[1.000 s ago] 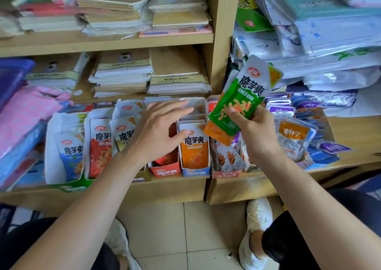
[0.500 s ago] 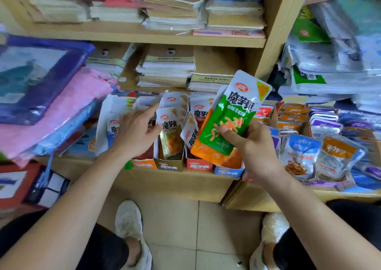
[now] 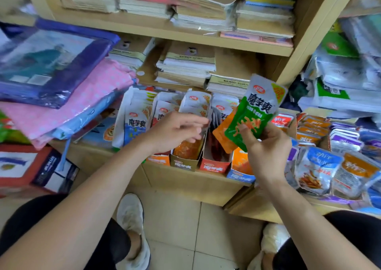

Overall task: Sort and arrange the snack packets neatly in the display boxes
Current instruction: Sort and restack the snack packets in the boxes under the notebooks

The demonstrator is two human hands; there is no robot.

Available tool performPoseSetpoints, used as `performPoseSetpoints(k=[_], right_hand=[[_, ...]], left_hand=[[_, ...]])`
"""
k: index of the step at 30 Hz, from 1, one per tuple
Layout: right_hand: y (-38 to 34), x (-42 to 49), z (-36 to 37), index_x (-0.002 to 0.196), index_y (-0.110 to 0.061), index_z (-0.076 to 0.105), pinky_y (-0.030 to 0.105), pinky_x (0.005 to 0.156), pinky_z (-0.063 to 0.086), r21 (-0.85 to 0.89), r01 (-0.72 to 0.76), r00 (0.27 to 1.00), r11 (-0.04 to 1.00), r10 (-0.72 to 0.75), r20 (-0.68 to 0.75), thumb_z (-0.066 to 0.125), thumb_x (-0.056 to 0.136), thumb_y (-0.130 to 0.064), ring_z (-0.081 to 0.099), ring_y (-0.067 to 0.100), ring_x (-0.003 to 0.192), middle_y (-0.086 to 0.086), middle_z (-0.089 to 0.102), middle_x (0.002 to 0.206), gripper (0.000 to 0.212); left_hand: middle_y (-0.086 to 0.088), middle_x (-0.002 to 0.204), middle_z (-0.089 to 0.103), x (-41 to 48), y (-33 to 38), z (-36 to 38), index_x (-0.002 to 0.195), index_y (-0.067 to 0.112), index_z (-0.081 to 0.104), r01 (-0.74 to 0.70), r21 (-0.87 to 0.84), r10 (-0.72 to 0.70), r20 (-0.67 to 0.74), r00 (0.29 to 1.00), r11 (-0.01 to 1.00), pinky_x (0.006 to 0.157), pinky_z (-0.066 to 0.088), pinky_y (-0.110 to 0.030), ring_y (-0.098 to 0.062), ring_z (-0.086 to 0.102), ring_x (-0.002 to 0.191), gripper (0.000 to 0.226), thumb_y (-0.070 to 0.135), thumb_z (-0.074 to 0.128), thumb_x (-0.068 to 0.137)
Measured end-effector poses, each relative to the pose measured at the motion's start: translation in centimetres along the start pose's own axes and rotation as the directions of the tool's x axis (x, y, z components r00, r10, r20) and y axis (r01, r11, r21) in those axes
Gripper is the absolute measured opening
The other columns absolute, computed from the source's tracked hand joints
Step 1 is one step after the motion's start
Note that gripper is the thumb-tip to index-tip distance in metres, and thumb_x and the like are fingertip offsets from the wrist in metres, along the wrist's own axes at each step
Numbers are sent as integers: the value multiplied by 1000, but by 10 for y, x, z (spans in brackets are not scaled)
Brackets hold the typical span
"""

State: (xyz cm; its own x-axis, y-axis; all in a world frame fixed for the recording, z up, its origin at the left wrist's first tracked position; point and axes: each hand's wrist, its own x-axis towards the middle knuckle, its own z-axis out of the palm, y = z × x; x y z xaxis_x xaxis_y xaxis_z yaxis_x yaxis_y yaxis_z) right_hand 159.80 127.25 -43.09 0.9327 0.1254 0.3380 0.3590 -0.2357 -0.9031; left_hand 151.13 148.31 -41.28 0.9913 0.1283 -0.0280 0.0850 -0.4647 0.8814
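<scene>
My right hand (image 3: 268, 146) is shut on a green snack packet (image 3: 253, 115) with an orange packet (image 3: 223, 134) fanned out behind it, both held up above the red display box (image 3: 214, 166) and the blue display box (image 3: 240, 175). My left hand (image 3: 175, 129) hovers over the olive display box (image 3: 183, 163), fingers apart, fingertips at the tops of the upright packets; an orange packet (image 3: 186, 148) shows in that box below the hand. To the left, a white box holds blue packets (image 3: 135, 123). An orange box front (image 3: 158, 159) sits under my wrist.
Loose blue (image 3: 317, 166), orange (image 3: 356, 173) and purple packets (image 3: 346, 140) crowd the shelf to the right. Notebook stacks (image 3: 185, 67) fill the shelves behind. Pink and purple bags (image 3: 61, 96) overhang the left end. Below are a tiled floor and my white shoes (image 3: 132, 218).
My left hand shifted right from the left-hand boxes to the olive box. My right hand keeps the green and orange packets raised, now a little closer to the left hand.
</scene>
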Motion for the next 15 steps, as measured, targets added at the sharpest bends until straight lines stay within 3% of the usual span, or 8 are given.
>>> performPoseSetpoints(k=[2,4,6,8,11,15], right_hand=[[-6,1,-6,75,-9,65,27,64,53,137,-30,999,990,33,-22,74,88,-10,62,-2,67,-18,65,63,16],[-9,3,-12,86,-5,68,39,74,59,319,-58,998,946,64,-8,73,89,-7,66,7,78,-13,69,75,5],[-8,4,-12,95,0,68,42,76,61,398,-87,996,913,75,46,71,90,-6,70,16,83,-5,72,83,7],[-8,1,-5,99,2,68,42,77,61,371,-90,990,924,42,133,70,92,-6,72,20,89,0,75,90,11],[-6,-7,13,101,-5,70,51,79,60,265,-24,980,964,-30,199,73,92,-13,73,26,93,6,76,95,12],[0,-4,31,92,-8,69,43,64,57,77,67,976,995,-81,201,75,90,-24,70,19,76,1,73,82,17]], left_hand=[[6,132,63,0,0,0,138,20,60,18,-42,-15,71,997,999,86,56,-20,-3,70,104,38,8,50,104],[5,137,62,0,0,-2,135,21,62,34,-99,-24,100,995,995,91,56,-23,-6,69,109,37,7,49,104],[6,135,63,0,0,-3,128,24,65,55,-172,-38,105,994,984,92,56,-26,-9,70,108,32,12,47,105],[11,124,68,1,1,-2,116,28,68,85,-276,-64,84,994,957,91,57,-27,-10,70,106,28,27,46,99],[21,115,66,2,-2,-4,110,35,65,106,-309,-93,57,994,945,85,55,-22,-1,65,109,37,42,37,87],[9,115,65,7,-5,-9,118,35,60,130,-245,-125,34,992,961,81,51,-20,-3,62,107,43,44,36,84]])
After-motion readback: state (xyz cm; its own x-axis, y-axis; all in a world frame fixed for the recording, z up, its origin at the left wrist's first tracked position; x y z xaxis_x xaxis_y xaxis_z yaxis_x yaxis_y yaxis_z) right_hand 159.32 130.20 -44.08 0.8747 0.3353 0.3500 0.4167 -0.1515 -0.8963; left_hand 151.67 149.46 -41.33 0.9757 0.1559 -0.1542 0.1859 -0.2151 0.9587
